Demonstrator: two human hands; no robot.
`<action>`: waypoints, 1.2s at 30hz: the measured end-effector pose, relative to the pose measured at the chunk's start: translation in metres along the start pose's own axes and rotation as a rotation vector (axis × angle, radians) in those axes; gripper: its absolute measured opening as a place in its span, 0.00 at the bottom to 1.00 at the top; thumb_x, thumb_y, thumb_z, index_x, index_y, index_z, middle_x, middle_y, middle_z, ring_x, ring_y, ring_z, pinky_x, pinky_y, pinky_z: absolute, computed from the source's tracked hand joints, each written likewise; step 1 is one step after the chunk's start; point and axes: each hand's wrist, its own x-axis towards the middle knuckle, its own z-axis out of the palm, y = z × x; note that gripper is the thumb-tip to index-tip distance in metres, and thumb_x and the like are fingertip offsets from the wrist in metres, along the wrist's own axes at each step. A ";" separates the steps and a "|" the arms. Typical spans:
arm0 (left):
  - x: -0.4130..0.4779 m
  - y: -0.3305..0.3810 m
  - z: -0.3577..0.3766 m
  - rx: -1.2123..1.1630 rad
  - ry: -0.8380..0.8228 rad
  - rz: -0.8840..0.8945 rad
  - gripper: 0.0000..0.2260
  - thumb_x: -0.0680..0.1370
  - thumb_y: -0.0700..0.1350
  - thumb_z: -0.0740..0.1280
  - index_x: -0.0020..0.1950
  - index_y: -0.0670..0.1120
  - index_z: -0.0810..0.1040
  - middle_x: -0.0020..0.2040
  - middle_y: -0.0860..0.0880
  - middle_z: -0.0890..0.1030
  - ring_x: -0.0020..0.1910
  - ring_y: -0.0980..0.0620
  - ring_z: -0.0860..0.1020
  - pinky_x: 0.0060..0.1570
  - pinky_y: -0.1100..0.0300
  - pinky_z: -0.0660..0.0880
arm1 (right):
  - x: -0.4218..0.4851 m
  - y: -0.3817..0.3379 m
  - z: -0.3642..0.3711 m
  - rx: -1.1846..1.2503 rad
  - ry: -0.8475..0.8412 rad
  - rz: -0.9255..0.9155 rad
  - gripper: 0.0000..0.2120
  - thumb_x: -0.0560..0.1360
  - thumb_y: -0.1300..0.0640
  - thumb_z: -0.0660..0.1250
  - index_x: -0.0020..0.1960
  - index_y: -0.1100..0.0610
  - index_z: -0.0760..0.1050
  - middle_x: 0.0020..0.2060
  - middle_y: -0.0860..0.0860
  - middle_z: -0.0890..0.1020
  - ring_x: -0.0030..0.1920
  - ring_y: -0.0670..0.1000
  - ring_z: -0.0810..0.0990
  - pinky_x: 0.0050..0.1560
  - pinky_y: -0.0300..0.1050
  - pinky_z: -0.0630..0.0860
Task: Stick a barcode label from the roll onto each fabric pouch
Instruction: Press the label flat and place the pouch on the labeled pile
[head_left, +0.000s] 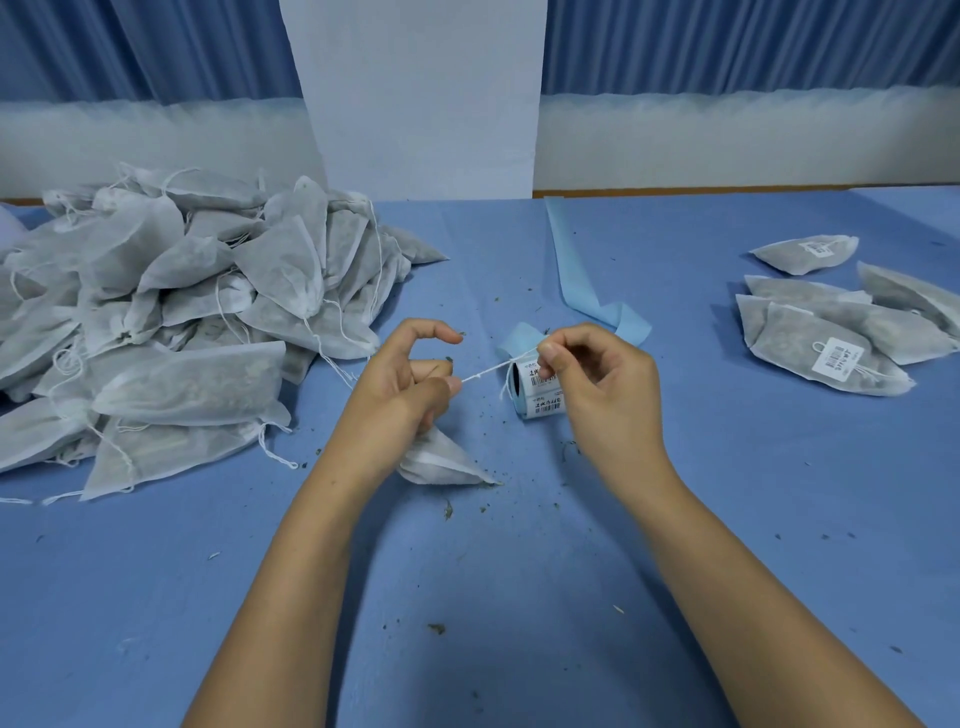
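Observation:
My left hand grips a white fabric pouch by its neck, and the pouch's body hangs out below the hand onto the table. My right hand pinches the pouch's white drawstring, which runs taut between both hands. Just behind the right hand's fingers lies the roll of barcode labels on its side, partly hidden by them. Its blue backing strip trails away toward the back of the table.
A big heap of unlabelled pouches fills the left of the blue table. Several labelled pouches lie at the right. Dried herb crumbs are scattered near my hands. A white pillar stands behind.

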 end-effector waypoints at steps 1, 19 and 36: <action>0.000 0.000 -0.001 -0.007 0.002 -0.002 0.12 0.71 0.38 0.64 0.51 0.50 0.74 0.27 0.52 0.60 0.26 0.55 0.59 0.26 0.65 0.58 | 0.000 -0.001 0.000 0.010 0.005 0.013 0.09 0.76 0.67 0.66 0.39 0.57 0.77 0.32 0.46 0.79 0.34 0.41 0.76 0.40 0.31 0.71; 0.004 0.003 0.011 -0.605 0.184 0.064 0.16 0.85 0.49 0.50 0.66 0.45 0.72 0.60 0.46 0.82 0.63 0.51 0.78 0.62 0.59 0.76 | -0.028 -0.005 0.031 -0.037 -0.322 -0.066 0.08 0.75 0.64 0.69 0.41 0.52 0.76 0.54 0.49 0.75 0.55 0.41 0.75 0.58 0.33 0.69; 0.002 -0.002 0.010 -0.196 0.267 0.193 0.14 0.73 0.49 0.69 0.53 0.54 0.66 0.58 0.58 0.80 0.51 0.58 0.81 0.50 0.60 0.77 | -0.028 -0.006 0.030 -0.042 -0.317 -0.007 0.09 0.74 0.67 0.68 0.40 0.56 0.74 0.44 0.52 0.76 0.45 0.38 0.73 0.49 0.28 0.66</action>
